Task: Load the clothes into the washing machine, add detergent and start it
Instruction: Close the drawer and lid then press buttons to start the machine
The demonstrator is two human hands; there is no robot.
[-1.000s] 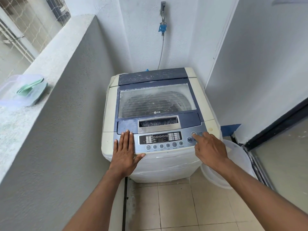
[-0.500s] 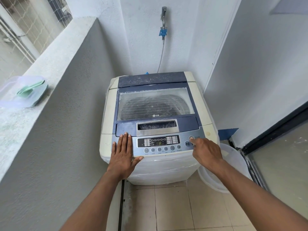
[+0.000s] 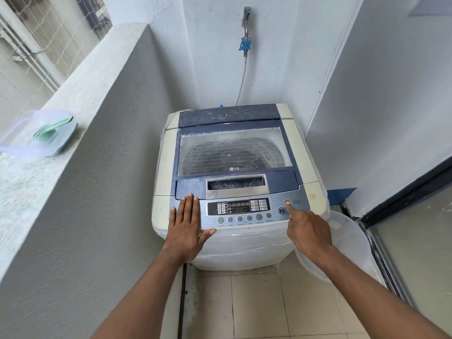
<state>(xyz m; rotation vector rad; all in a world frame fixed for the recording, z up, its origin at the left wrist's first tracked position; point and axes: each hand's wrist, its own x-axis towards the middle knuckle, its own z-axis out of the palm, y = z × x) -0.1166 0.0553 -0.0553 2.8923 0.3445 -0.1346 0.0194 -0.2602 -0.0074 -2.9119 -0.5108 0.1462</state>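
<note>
- The washer (image 3: 234, 182) stands in a narrow corner, with a grey wall (image 3: 105, 167) at its 9 o'clock side and a white wall at its 12 o'clock side.
- Its lid (image 3: 234, 148) is closed; through the dusty window the drum shows only dimly, and the clothes cannot be made out.
- The left hand (image 3: 187, 226) lies flat, palm down, on the 9 o'clock end of the control panel (image 3: 241, 211). The fingers are straight and close together, the thumb is spread to the 3 o'clock side, and the hand holds nothing.
- The right hand (image 3: 308, 231) is at the 3 o'clock end of the panel. Only the index finger is stretched out, the other fingers are curled in, and it holds nothing.
- The tip of this finger touches the round power button (image 3: 287, 202); the play/pause button (image 3: 281, 211) is just beside it, at 7 o'clock from the fingertip.
- The display (image 3: 238, 207) is in the middle of the panel, between the two hands, with a row of small round buttons below it.
- A clear box (image 3: 52, 140) with a green scoop (image 3: 52, 129) on top stands on the ledge (image 3: 73, 99) at 9 o'clock, well apart from the washer.
- A white tub (image 3: 347, 243) stands on the tiled floor (image 3: 256, 304) at 4 o'clock, just beside the washer and partly behind the right arm.
- A tap (image 3: 246, 23) with a blue fitting is on the wall at 12 o'clock, and a thin hose (image 3: 242, 81) goes down from it behind the washer.
</note>
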